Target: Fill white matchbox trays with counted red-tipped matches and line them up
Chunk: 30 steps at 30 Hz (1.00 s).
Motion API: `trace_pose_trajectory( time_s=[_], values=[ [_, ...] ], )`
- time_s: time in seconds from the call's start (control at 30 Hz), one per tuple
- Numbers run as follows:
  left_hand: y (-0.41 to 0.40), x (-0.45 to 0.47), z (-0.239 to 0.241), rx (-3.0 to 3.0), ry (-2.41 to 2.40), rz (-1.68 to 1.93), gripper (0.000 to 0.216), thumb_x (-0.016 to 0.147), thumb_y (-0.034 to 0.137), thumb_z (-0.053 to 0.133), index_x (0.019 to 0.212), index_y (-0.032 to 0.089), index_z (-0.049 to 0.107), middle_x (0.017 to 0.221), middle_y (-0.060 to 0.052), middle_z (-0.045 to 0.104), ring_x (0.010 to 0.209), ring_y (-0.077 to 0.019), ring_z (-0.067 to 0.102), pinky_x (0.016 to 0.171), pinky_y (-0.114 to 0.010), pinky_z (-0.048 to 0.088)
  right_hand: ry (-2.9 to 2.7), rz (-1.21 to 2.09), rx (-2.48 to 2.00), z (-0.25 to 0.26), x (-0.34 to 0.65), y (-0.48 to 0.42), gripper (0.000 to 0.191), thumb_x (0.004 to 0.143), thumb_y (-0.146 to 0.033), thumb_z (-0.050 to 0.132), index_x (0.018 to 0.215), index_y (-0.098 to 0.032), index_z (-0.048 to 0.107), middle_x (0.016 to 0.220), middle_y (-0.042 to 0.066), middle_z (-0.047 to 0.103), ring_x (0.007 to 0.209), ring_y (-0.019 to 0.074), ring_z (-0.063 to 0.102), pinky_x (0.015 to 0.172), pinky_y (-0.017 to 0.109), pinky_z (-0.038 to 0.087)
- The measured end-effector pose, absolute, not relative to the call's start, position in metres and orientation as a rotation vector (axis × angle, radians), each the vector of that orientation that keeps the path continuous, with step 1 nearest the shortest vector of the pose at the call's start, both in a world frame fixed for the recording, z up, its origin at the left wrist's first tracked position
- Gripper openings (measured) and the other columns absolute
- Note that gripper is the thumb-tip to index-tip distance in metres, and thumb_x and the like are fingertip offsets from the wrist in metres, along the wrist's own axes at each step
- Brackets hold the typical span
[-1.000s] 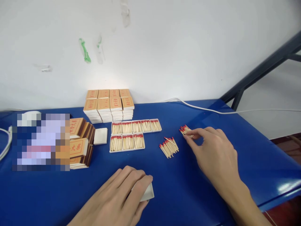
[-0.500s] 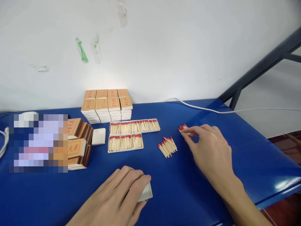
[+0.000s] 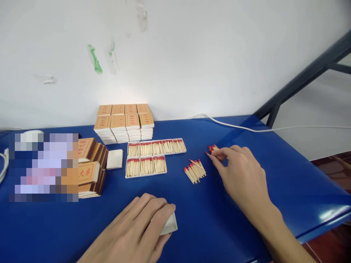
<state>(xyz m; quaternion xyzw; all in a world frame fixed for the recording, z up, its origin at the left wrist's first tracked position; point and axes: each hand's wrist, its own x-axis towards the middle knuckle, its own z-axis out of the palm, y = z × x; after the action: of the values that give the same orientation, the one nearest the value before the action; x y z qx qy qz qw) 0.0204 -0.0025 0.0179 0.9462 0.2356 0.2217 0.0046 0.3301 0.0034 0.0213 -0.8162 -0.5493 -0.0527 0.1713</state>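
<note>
My left hand [image 3: 142, 226] is closed around a white matchbox tray [image 3: 170, 224] near the front of the table; the part of it that shows has no matches in it. On the right, the thumb and index finger of my right hand [image 3: 240, 170] pinch a match, its red head poking out past the fingertips. Just behind those fingers lies a small heap of red-headed matches [image 3: 212, 148], partly hidden by the hand. A second, looser pile of matches [image 3: 195, 171] lies to its left. Two rows of trays filled with matches [image 3: 146, 166] stand left of the piles.
Stacked closed matchboxes [image 3: 117, 122] stand against the wall. More box sleeves [image 3: 89, 171] are piled at left, beside a white tray [image 3: 114, 159] and a pixelated patch. A white cable [image 3: 233, 125] runs along the back of the blue table [image 3: 287, 175]. A dark metal beam [image 3: 301, 80] slopes at right.
My right hand has shifted slightly left, drawing a match away from the small heap between thumb and index finger. My left hand stays on the tray.
</note>
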Motion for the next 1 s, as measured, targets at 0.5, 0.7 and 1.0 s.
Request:
trace_pose_trajectory(
  time_s=[0.5, 0.7, 1.0],
  values=[
    [-0.006, 0.021, 0.018, 2.942, 0.735, 0.643, 0.033, 0.126, 0.023, 0.033, 0.14, 0.019, 0.062, 0.122, -0.002, 0.087, 0.109, -0.0232, 0.087, 0.098, -0.044, 0.068, -1.616, 0.21, -2.084, 0.035, 0.307, -0.013, 0.021, 0.104, -0.047, 0.071, 0.096, -0.034, 0.085, 0.102, 0.002, 0.082, 0.112, 0.0316, 0.072, 0.082, 0.042, 0.049],
    [-0.008, 0.019, 0.014, 2.91, 0.741, 0.631, 0.033, 0.124, 0.019, 0.036, 0.142, 0.018, 0.064, 0.125, -0.005, 0.086, 0.111, -0.0248, 0.086, 0.099, -0.045, 0.068, -1.556, -0.053, -2.142, 0.032, 0.335, -0.013, 0.043, 0.108, -0.062, 0.06, 0.099, -0.03, 0.087, 0.101, 0.008, 0.083, 0.098, 0.0336, 0.072, 0.077, 0.044, 0.045],
    [-0.008, 0.019, 0.013, 2.886, 0.742, 0.637, 0.031, 0.123, 0.022, 0.043, 0.144, 0.018, 0.066, 0.126, -0.007, 0.085, 0.115, -0.0247, 0.084, 0.103, -0.042, 0.069, -1.56, -0.238, -2.2, 0.013, 0.349, -0.011, 0.058, 0.114, -0.069, 0.048, 0.105, -0.026, 0.086, 0.104, 0.014, 0.081, 0.101, 0.0361, 0.067, 0.066, 0.043, 0.041]
  ],
)
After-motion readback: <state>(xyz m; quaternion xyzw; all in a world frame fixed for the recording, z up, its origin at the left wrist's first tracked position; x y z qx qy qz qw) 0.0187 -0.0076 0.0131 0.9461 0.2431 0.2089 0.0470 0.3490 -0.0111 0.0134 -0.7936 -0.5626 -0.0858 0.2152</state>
